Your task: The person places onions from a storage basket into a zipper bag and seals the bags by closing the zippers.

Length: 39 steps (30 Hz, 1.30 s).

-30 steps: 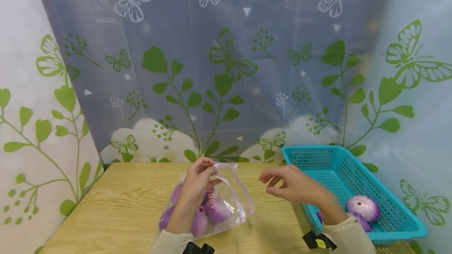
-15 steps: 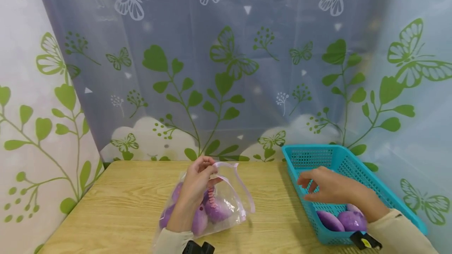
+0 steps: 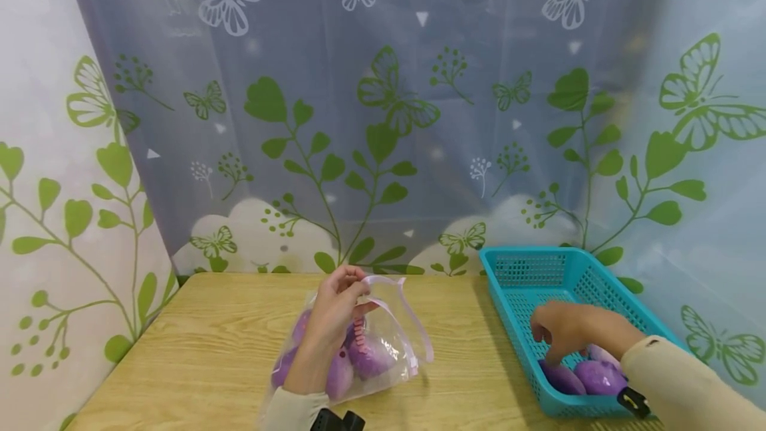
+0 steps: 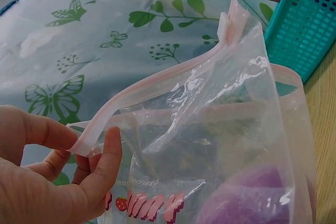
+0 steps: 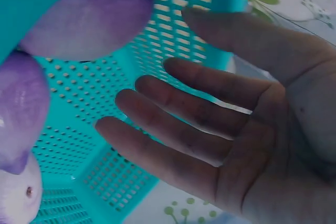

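Note:
My left hand (image 3: 335, 304) pinches the pink zip edge of a clear zip bag (image 4: 173, 129). The bag's mouth gapes open toward the right. Several purple onions (image 3: 372, 359) lie in it, partly covered by my hand and wrist. My right hand (image 3: 568, 328) is down inside the blue-green basket (image 3: 526, 271), above the onions there. In the right wrist view its fingers are spread and only loosely bent, with nothing in them. The closest onion (image 5: 94, 19) lies beyond the fingertips; another onion (image 5: 21, 108) and a paler onion (image 5: 21, 192) sit to the left.
A wooden table (image 3: 221, 324) bears the bag at centre and the basket at right. Behind the table hangs a patterned curtain (image 3: 383, 151) with leaves and butterflies. The basket's perforated walls rise around my right hand.
My right hand has moved right from beside the bag, over the basket's edge, and down toward the onions. My left hand keeps its grip on the bag in the same place.

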Tool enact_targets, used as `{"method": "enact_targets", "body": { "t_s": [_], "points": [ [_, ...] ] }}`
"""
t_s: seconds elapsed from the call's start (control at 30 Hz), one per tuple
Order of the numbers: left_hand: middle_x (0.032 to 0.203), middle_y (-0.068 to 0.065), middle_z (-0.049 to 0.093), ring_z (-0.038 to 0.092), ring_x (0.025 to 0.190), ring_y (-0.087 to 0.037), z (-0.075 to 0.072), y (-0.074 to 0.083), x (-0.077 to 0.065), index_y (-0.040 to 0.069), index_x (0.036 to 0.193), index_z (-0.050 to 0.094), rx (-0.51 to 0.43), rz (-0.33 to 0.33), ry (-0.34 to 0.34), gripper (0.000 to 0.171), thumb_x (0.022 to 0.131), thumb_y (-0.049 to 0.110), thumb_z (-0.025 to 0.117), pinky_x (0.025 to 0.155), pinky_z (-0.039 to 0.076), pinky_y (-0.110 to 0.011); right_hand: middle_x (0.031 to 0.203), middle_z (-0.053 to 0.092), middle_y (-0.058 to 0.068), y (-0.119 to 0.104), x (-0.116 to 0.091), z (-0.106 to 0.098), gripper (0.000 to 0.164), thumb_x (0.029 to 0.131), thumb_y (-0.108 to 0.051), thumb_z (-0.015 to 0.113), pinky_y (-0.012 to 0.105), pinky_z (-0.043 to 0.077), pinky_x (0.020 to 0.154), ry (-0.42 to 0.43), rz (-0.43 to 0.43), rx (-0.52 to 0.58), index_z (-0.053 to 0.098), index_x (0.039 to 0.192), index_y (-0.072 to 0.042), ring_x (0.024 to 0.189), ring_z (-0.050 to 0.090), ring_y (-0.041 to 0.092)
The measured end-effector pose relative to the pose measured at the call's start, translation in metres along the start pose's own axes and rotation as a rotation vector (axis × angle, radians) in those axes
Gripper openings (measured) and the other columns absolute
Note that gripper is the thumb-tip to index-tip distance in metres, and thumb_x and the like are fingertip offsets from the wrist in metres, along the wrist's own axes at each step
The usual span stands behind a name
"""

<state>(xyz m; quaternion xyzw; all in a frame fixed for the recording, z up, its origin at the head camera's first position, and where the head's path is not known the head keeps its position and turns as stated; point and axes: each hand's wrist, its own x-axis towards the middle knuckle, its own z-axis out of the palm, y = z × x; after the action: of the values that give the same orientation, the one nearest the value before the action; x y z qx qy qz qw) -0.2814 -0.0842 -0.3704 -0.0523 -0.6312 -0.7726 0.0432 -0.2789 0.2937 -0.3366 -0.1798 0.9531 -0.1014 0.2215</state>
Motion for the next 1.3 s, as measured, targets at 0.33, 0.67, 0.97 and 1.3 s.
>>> {"method": "enact_targets", "body": {
  "t_s": [0.33, 0.67, 0.97, 1.3],
  "points": [
    [0.092, -0.002, 0.051, 0.053, 0.088, -0.016, 0.0, 0.0, -0.001, 0.002, 0.099, 0.056, 0.002, -0.001, 0.001, 0.009, 0.095, -0.006, 0.053, 0.08, 0.065, -0.034, 0.109, 0.058, 0.012, 0.005, 0.015, 0.01, 0.036, 0.077, -0.008, 0.085, 0.049, 0.064, 0.059, -0.1, 0.146, 0.005, 0.065, 0.106, -0.015, 0.084, 0.065, 0.029],
    [0.092, -0.002, 0.051, 0.054, 0.088, -0.016, 0.0, 0.002, 0.0, 0.001, 0.1, 0.056, 0.003, -0.004, 0.006, 0.008, 0.095, -0.005, 0.054, 0.081, 0.065, -0.035, 0.11, 0.058, 0.013, 0.017, 0.015, 0.0, 0.047, 0.079, 0.016, 0.065, 0.043, 0.065, 0.062, -0.154, 0.216, 0.044, 0.075, 0.1, -0.025, 0.086, 0.063, 0.026],
    [0.091, -0.002, 0.051, 0.054, 0.088, -0.016, -0.002, 0.001, 0.0, 0.002, 0.099, 0.056, 0.007, 0.0, -0.001, 0.007, 0.097, -0.004, 0.054, 0.079, 0.065, -0.034, 0.097, 0.06, 0.013, 0.023, 0.016, 0.004, 0.023, 0.081, 0.003, 0.08, 0.043, 0.066, 0.067, -0.169, 0.262, 0.018, 0.072, 0.091, -0.016, 0.082, 0.066, 0.027],
    [0.092, -0.002, 0.051, 0.054, 0.087, -0.016, -0.002, 0.002, 0.0, 0.005, 0.098, 0.056, 0.002, -0.002, 0.0, 0.008, 0.096, -0.003, 0.056, 0.079, 0.065, -0.033, 0.101, 0.062, 0.019, 0.029, 0.018, 0.005, 0.032, 0.082, 0.007, 0.077, 0.047, 0.066, 0.071, -0.247, 0.302, 0.017, 0.074, 0.096, -0.022, 0.087, 0.071, 0.033]
  ]
}}
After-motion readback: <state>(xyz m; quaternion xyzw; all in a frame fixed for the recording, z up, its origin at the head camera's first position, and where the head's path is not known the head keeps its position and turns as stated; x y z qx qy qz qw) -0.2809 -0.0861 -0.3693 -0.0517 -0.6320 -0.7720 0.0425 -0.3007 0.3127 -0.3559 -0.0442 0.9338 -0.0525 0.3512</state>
